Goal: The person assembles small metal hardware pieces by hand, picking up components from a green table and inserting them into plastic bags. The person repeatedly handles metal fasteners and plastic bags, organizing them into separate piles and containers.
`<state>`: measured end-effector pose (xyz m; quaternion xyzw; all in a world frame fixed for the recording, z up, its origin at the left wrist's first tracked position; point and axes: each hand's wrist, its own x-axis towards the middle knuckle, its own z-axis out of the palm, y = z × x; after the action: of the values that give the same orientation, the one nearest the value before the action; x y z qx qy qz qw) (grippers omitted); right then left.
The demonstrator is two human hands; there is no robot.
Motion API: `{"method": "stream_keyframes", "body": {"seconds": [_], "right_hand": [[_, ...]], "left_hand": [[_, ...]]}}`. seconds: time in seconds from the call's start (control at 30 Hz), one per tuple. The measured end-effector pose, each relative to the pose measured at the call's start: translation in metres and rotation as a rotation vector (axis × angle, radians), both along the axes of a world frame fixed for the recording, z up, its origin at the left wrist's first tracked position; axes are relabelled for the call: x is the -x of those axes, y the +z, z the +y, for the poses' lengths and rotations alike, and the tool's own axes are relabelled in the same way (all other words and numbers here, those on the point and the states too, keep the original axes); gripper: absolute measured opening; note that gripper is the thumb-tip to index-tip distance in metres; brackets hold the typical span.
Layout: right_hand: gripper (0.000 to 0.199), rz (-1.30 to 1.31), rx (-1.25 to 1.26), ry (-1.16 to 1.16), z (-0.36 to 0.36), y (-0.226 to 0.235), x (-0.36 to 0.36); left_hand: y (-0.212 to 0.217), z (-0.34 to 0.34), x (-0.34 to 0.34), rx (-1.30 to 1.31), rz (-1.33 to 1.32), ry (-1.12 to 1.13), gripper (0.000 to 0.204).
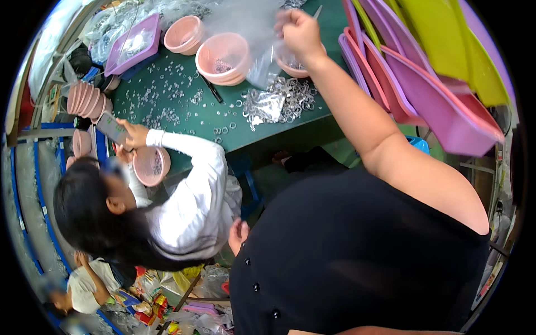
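Note:
My right hand (302,36) reaches over the far side of the green table, fingers curled at the edge of a hazy clear plastic bag (259,66). Below that hand stands a pink bowl (296,71), partly covered by plastic. Left of it, another pink bowl (223,58) holds small ring-like pieces. A heap of grey and clear rings (296,97) lies nearer me, with a clear packet (265,106) among them. My left hand (238,235) hangs low beside my body, mostly hidden, its visible fingers loosely bent and holding nothing I can see.
A person in white (192,167) sits at left with a phone (113,131) and a pink bowl (151,166). Loose rings and a black pen (210,88) lie on the green table (234,134). Coloured plastic trays (413,95) are stacked at right; a purple tray (133,44) sits far left.

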<state>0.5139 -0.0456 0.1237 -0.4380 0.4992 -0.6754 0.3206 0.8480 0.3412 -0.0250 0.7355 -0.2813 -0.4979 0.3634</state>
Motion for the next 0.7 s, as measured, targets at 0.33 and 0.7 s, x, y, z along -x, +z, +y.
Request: {"method": "stream_keyframes", "body": {"seconds": [0.33, 0.7], "right_hand": [[0.03, -0.101, -0.452, 0.345, 0.273, -0.021, -0.002], [0.047, -0.19, -0.615, 0.203, 0.398, -0.025, 0.101]], "left_hand": [[0.155, -0.043, 0.139, 1.155, -0.56, -0.741, 0.049], [0.117, -0.002, 0.266, 0.762, -0.451, -1.216, 0.016]]}}
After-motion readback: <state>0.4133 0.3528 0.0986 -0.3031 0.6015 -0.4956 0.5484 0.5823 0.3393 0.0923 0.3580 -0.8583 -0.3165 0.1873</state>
